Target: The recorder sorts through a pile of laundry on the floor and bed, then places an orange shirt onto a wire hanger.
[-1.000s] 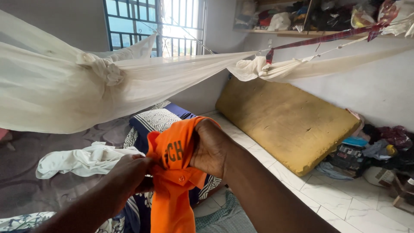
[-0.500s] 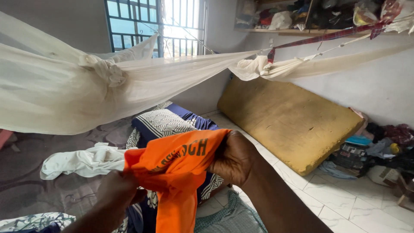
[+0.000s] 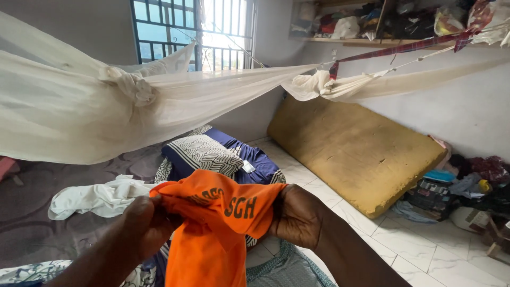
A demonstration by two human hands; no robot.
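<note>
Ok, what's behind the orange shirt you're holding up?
Behind the orange shirt, held by both hands, a patterned pillow and blue bedding show. The bed directly behind the cloth is covered.

We see a pale mosquito net (image 3: 79, 117) strung across the room, knotted near its middle, in front of a barred window (image 3: 186, 32). Below it lies a white cloth (image 3: 95, 196) on a grey bedspread (image 3: 32, 223), beside a patterned pillow (image 3: 204, 154) resting on blue bedding (image 3: 255, 159). A yellow foam mattress (image 3: 356, 154) leans against the wall on the white tiled floor (image 3: 425, 250). A cluttered shelf (image 3: 372, 24) hangs above, and piled belongings (image 3: 457, 191) sit in the corner
</note>
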